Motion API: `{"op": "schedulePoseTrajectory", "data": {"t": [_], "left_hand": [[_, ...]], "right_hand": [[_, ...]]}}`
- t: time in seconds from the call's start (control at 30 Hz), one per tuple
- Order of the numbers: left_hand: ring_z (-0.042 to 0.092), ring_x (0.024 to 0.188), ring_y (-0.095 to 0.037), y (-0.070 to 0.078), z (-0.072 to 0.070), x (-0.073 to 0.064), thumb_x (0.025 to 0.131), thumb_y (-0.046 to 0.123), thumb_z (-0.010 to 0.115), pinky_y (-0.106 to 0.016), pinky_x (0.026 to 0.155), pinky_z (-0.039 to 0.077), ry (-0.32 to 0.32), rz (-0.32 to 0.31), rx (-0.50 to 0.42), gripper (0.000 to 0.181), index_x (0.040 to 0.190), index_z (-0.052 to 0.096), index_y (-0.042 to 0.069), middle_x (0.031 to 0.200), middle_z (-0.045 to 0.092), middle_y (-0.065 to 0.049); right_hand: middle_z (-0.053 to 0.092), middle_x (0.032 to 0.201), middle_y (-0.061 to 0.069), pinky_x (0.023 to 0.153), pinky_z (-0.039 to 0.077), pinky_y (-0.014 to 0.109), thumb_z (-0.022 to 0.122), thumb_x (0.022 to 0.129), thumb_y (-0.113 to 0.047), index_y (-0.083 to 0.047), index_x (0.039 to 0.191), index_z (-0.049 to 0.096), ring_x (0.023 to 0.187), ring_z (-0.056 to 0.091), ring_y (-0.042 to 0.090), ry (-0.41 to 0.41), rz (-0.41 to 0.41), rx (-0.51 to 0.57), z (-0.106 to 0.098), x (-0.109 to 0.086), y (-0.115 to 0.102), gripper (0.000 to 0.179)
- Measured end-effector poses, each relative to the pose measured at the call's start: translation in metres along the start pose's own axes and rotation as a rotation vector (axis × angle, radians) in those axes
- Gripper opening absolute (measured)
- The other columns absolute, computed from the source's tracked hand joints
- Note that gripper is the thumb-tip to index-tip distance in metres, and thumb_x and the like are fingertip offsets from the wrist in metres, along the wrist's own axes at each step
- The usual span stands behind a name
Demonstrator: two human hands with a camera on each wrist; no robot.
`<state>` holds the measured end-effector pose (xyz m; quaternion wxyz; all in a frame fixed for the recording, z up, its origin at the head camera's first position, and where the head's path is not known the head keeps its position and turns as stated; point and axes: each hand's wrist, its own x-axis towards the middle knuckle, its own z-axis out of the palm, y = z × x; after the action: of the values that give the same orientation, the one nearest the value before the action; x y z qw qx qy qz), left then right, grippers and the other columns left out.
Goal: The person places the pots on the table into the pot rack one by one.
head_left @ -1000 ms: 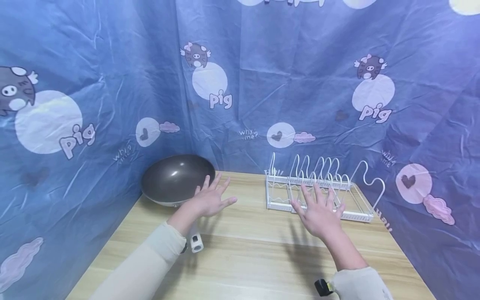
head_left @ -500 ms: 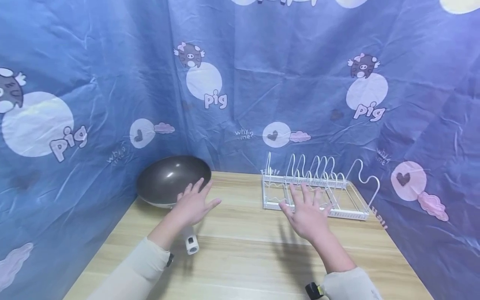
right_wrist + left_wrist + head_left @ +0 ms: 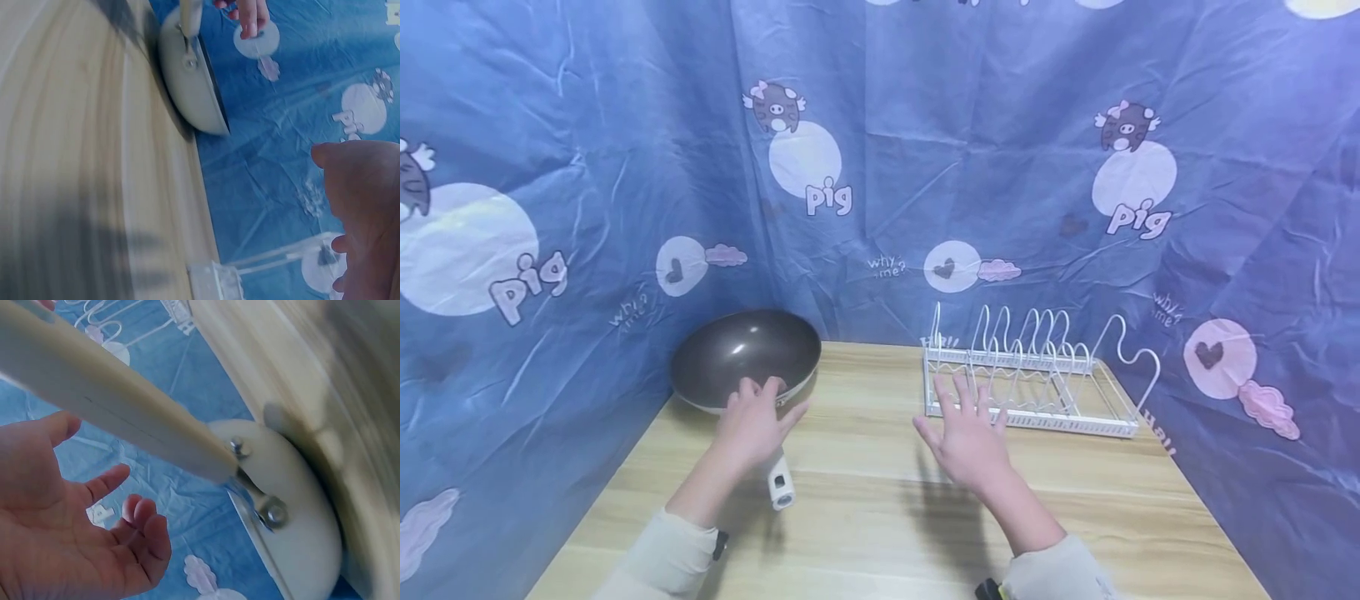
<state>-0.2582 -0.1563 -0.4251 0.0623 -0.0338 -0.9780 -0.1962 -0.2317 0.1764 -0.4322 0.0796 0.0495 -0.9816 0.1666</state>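
A wok (image 3: 741, 358) with a dark inside and pale outside stands at the back left of the table, its cream handle (image 3: 780, 483) pointing toward me. My left hand (image 3: 752, 427) hovers over the base of that handle, fingers slightly bent. In the left wrist view a gap shows between the hand (image 3: 81, 512) and the handle (image 3: 125, 400), and nothing is held. To the right, my right hand (image 3: 973, 442) hangs in the air with fingers spread, in front of a white wire rack (image 3: 1030, 421). It holds nothing.
The wood-grain table (image 3: 865, 533) fills the lower part of the head view. A blue printed curtain (image 3: 895, 208) surrounds it at the back and sides, close behind the wok and rack.
My left hand has shifted left and lower over the wok's handle, its fingers now more bent. My right hand has moved left and slightly down. The wok and rack have stayed put.
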Motion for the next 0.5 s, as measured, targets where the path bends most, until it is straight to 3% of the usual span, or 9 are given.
{"op": "schedulePoseTrajectory", "data": {"t": [0.2,0.33,0.4,0.5], "left_hand": [[0.068,0.107,-0.053,-0.020,-0.002,-0.008,0.105,0.065,0.054,-0.067,0.093,0.060,-0.062,-0.056,0.016,0.086,0.152,0.042,-0.006,0.133,0.056,-0.042],[0.070,0.107,-0.056,-0.033,0.001,-0.010,0.106,0.060,0.055,-0.066,0.094,0.061,-0.099,-0.066,0.044,0.091,0.149,0.040,-0.019,0.128,0.064,-0.043],[0.072,0.104,-0.053,-0.039,0.003,-0.011,0.106,0.061,0.054,-0.064,0.091,0.062,-0.110,-0.068,0.043,0.089,0.144,0.048,-0.019,0.122,0.069,-0.040],[0.075,0.091,-0.041,-0.049,0.008,-0.011,0.105,0.069,0.049,-0.055,0.082,0.062,-0.142,-0.083,0.017,0.080,0.119,0.070,-0.006,0.106,0.077,-0.029]], "right_hand": [[0.027,0.179,0.019,0.125,0.021,0.086,0.051,0.109,-0.062,-0.017,0.172,0.030,0.163,0.021,0.059,0.009,-0.072,0.064,0.018,-0.004,-0.028,0.080],[0.034,0.175,0.024,0.125,0.028,0.083,0.056,0.109,-0.055,-0.011,0.168,0.037,0.159,0.029,0.060,0.017,-0.131,0.138,0.030,-0.007,-0.044,0.076],[0.035,0.174,0.025,0.127,0.029,0.081,0.057,0.109,-0.052,-0.009,0.168,0.038,0.159,0.031,0.059,0.004,-0.149,0.178,0.035,-0.009,-0.052,0.076],[0.038,0.172,0.027,0.129,0.031,0.075,0.057,0.109,-0.051,-0.006,0.166,0.039,0.158,0.036,0.056,-0.017,-0.176,0.226,0.042,-0.012,-0.064,0.075]]}}
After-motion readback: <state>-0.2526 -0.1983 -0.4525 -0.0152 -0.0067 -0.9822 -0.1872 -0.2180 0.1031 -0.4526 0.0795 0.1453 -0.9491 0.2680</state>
